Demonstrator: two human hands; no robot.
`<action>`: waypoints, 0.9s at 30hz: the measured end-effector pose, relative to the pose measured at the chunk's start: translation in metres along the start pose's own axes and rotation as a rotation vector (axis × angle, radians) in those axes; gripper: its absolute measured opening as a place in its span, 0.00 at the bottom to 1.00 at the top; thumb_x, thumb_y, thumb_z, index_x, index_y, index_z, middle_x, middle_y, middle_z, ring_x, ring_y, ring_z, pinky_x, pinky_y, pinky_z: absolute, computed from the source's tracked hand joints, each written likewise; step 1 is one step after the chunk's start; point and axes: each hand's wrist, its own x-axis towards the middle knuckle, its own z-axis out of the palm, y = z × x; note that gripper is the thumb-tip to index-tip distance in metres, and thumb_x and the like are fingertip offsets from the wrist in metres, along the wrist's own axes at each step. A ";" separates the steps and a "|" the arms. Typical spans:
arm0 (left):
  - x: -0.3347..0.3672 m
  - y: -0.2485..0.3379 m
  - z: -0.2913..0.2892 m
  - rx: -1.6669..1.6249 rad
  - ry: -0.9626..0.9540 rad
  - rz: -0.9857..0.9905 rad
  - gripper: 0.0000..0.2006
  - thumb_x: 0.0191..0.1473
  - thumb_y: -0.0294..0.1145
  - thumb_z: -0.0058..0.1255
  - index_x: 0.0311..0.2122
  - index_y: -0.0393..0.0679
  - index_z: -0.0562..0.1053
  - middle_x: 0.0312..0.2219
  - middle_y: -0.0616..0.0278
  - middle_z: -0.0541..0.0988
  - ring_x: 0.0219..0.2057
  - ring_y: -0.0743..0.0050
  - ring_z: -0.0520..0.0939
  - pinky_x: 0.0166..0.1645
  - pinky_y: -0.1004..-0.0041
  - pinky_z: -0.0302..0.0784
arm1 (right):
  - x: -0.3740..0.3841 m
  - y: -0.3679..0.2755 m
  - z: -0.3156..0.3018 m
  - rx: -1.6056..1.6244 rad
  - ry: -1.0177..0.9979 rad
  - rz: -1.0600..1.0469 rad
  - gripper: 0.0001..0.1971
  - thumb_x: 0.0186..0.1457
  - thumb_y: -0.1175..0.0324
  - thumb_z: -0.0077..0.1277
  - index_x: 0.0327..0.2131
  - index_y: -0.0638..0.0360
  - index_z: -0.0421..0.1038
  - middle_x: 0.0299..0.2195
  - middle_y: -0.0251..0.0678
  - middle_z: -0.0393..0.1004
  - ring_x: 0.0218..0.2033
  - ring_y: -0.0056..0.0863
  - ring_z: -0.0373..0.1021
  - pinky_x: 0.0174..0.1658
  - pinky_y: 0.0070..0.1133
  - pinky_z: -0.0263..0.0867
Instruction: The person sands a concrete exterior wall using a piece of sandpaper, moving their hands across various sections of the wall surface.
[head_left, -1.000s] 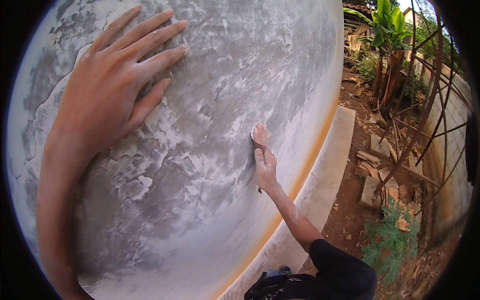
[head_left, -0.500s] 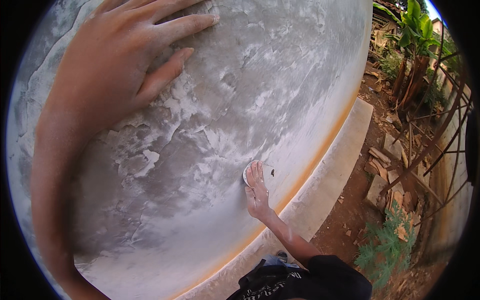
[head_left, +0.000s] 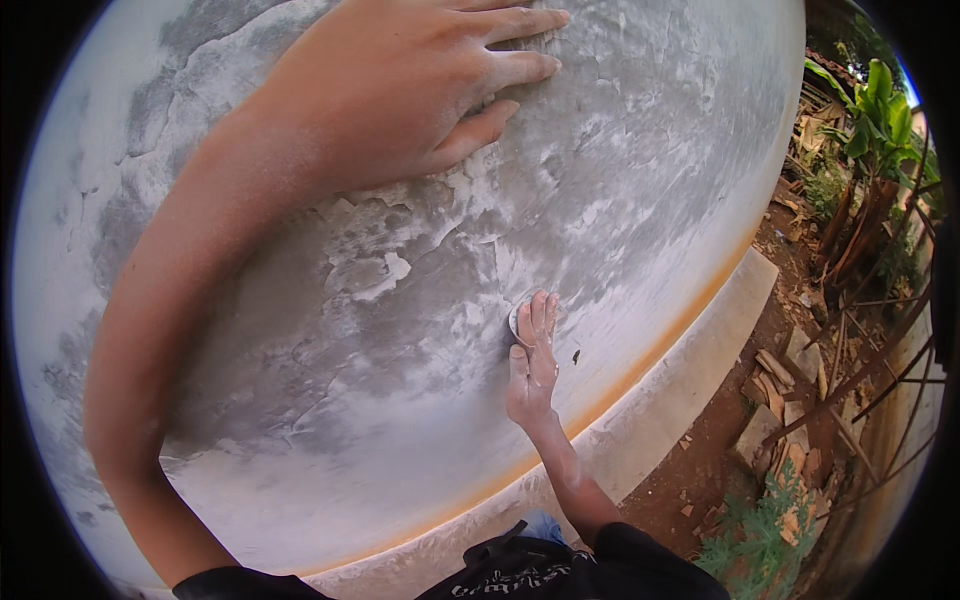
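Observation:
A grey plastered wall (head_left: 450,330) with flaky white patches curves across most of the view. My left hand (head_left: 400,95) lies against it at the upper part, fingers spread, holding nothing; the top of the hand is cut off by the frame edge. Lower down, my right hand (head_left: 537,365) presses a small round pad with a white rim (head_left: 515,322) to the wall. The fingers cover most of this pad, so I cannot tell its exact kind. White dust coats these fingers. A small dark spot (head_left: 576,357) marks the wall just right of the hand.
An orange-brown stain (head_left: 640,370) runs along the wall's foot above a concrete ledge (head_left: 690,350). Beyond lie red soil with broken slabs (head_left: 755,435), rusty metal bars (head_left: 880,370), a green leafy plant (head_left: 760,540) and a banana plant (head_left: 880,115).
The view has shifted, so the wall's patches sit farther right. My right hand has slid a little upward along the wall with the pad. My left hand still rests spread on the wall.

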 end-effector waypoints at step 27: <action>-0.007 -0.021 -0.003 0.019 0.164 -0.048 0.23 0.66 0.44 0.40 0.56 0.39 0.74 0.62 0.48 0.69 0.67 0.55 0.64 0.73 0.56 0.51 | 0.087 -0.101 0.011 -0.287 -0.210 -0.299 0.31 0.61 0.75 0.48 0.67 0.50 0.60 0.70 0.42 0.53 0.74 0.49 0.40 0.71 0.49 0.30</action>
